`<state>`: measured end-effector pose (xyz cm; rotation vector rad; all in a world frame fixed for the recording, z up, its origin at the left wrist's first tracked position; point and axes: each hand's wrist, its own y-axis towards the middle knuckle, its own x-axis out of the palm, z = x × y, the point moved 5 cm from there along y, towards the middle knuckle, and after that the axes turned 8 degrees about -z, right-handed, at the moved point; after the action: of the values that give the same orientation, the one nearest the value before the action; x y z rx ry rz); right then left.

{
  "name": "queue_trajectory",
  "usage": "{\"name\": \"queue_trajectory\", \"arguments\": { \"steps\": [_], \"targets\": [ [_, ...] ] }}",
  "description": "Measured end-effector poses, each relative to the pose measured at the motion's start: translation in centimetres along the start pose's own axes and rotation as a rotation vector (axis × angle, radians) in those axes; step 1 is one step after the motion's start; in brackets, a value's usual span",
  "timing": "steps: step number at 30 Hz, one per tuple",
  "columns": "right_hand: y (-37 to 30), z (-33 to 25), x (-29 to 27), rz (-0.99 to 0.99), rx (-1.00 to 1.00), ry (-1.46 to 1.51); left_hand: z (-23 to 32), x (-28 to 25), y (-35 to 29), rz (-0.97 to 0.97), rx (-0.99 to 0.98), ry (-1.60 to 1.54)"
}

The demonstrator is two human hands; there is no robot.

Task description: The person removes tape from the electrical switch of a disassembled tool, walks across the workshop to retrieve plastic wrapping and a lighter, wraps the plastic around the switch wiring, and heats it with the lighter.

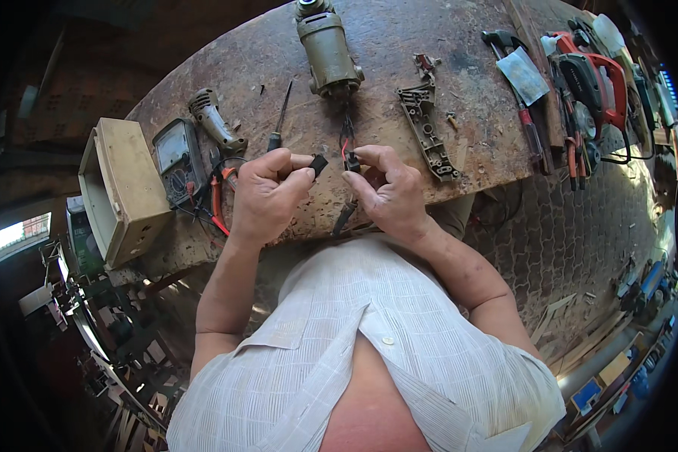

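Observation:
My left hand [266, 197] pinches a small black block [319, 164] between thumb and forefinger. In the fingertips of my right hand [392, 192] is a small black connector-like part [352, 161]; its exact kind is unclear. Red and black wires [346, 134] run from it up to the end of a greenish-grey motor housing [328, 60], which lies on the worn workbench [248, 56]. The two black pieces are apart. Below my right fingers, a black cable end [344, 217] lies at the bench's near edge. A screwdriver [280, 120] rests just beyond my left hand.
At left are a beige box [132, 188], an analog multimeter [177, 158], red-handled pliers [217, 197] and a grey handle shell [216, 119]. An opened casing half [427, 132] lies right of the motor. Further right are a hammer [501, 41], a plastic packet [523, 75] and a red power tool [591, 79].

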<state>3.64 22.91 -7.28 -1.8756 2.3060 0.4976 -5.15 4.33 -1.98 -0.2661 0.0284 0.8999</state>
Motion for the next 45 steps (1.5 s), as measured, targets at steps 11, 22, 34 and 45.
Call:
{"name": "queue_trajectory", "arguments": {
  "steps": [11,22,34,45],
  "targets": [
    [-1.3,-0.2,-1.2,0.038,0.180,0.131,-0.6,-0.1,-1.4,-0.031,0.074,0.058],
    [-5.0,-4.2,0.0,-0.236,0.397,0.572,2.7,2.6,-4.9,-0.222,0.526,0.434],
    [-3.5,-3.5,0.4,-0.250,0.443,0.556,2.2,1.7,-4.5,-0.213,0.435,0.366],
    [-5.2,-4.0,1.2,-0.167,0.388,0.687,2.0,1.8,-5.6,-0.231,0.304,0.435]
  ]
}}
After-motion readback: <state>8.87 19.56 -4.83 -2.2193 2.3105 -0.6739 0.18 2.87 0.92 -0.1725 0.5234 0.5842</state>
